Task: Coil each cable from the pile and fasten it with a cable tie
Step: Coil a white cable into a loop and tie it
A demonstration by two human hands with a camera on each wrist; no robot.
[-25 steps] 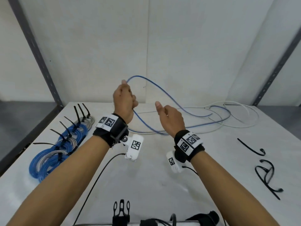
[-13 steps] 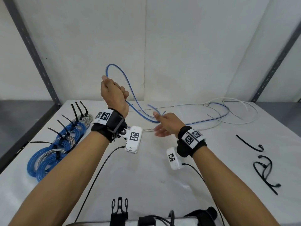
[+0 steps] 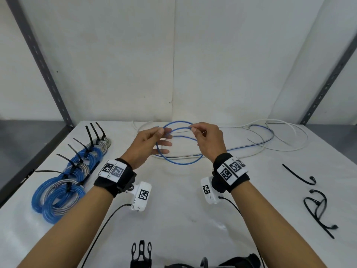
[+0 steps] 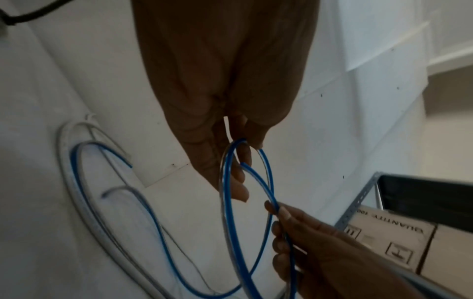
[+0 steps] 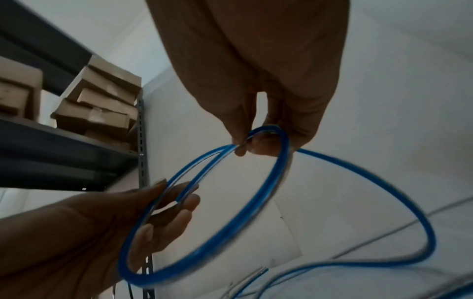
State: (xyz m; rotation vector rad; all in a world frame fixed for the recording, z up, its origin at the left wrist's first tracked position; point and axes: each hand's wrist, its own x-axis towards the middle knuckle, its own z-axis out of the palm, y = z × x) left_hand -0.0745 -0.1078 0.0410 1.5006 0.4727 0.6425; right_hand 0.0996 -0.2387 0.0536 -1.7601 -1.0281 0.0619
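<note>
A thin blue cable (image 3: 179, 163) is curled into a round double loop held above the white table (image 3: 183, 219) at mid-back. My left hand (image 3: 162, 132) pinches the loop's left side between thumb and forefinger, the other fingers spread out. My right hand (image 3: 193, 130) pinches its upper right side. In the left wrist view, my left hand (image 4: 245, 145) pinches the top of the blue cable (image 4: 227, 202). In the right wrist view, my right hand (image 5: 252, 145) pinches the blue cable (image 5: 256, 202). The cable's tail runs right into the loose pile of white and blue cables (image 3: 270, 141).
Several coiled blue and grey bundles (image 3: 63, 182) with black ties lie along the table's left side. Loose black cable ties (image 3: 316, 207) lie at the right. A black clip-like object (image 3: 142, 254) sits at the front edge. Grey shelf uprights (image 3: 48, 74) flank the table.
My left hand came down from head height to table level. My right hand took hold of the blue cable, which now forms a round loop between both hands.
</note>
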